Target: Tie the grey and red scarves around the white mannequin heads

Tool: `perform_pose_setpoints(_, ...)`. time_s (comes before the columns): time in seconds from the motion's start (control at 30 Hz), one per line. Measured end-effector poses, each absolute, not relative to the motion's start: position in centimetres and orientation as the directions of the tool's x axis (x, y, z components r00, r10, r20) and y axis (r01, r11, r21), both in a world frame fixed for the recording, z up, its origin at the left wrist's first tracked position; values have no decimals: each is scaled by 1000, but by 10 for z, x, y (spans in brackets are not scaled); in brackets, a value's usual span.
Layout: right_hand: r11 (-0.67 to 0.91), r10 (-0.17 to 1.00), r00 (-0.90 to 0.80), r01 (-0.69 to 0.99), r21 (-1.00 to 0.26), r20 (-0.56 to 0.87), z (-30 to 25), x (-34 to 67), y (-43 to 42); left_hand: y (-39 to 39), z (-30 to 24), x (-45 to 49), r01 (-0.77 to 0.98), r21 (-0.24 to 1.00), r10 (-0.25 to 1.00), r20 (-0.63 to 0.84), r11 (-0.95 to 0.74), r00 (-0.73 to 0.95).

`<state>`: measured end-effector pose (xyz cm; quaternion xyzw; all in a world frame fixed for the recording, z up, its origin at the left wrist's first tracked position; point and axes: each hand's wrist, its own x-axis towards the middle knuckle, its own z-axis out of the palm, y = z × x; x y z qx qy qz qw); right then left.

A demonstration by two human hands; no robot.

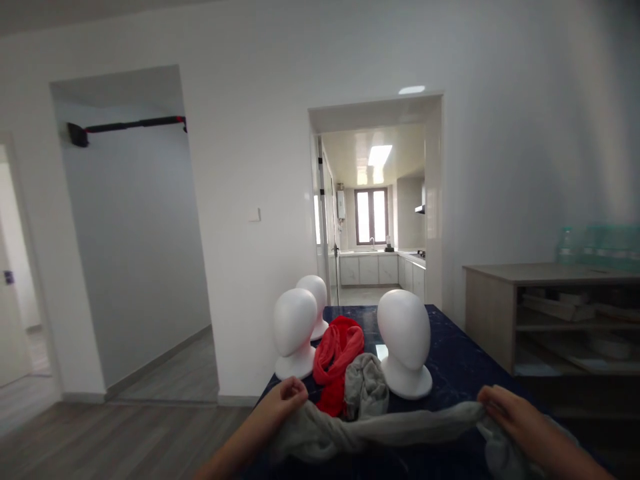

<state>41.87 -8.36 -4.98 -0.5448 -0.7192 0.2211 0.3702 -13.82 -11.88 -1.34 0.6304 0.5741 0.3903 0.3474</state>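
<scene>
A pale grey-green scarf (410, 427) stretches between my two hands above the near end of the dark blue table. My left hand (287, 403) is closed on one part of it, and a bunched length hangs below. At the other side my right hand (505, 407) pinches the scarf, with loose cloth drooping beneath. Just beyond lie a grey scarf (367, 387), bundled up, and a red scarf (337, 357) in a loose heap. A white mannequin head (405, 340) stands upright to their right. Another white mannequin head (295, 327) is at the left, partly covering a third mannequin head (315, 297).
The dark blue marbled table (450, 347) runs away toward a kitchen doorway (375, 213). To the right stands a wooden shelf unit (493, 313) with plastic bottles (595, 245) on top. A dark bar (135, 125) spans the left alcove.
</scene>
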Motion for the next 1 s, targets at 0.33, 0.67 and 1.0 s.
perform_pose_setpoints(0.33,372,915,-192,744,-556,356,-71,367,-114,-177,-5,-56,605,711,883,50,-360,467)
perform_pose_setpoints(0.67,510,855,-468,687,-518,223,-65,228,-118,-122,-72,19,561,714,864,121,-418,489)
perform_pose_setpoints(1.0,441,887,-254,223,-869,385,62,260,-106,-119,95,27,380,889,830,2,-257,558)
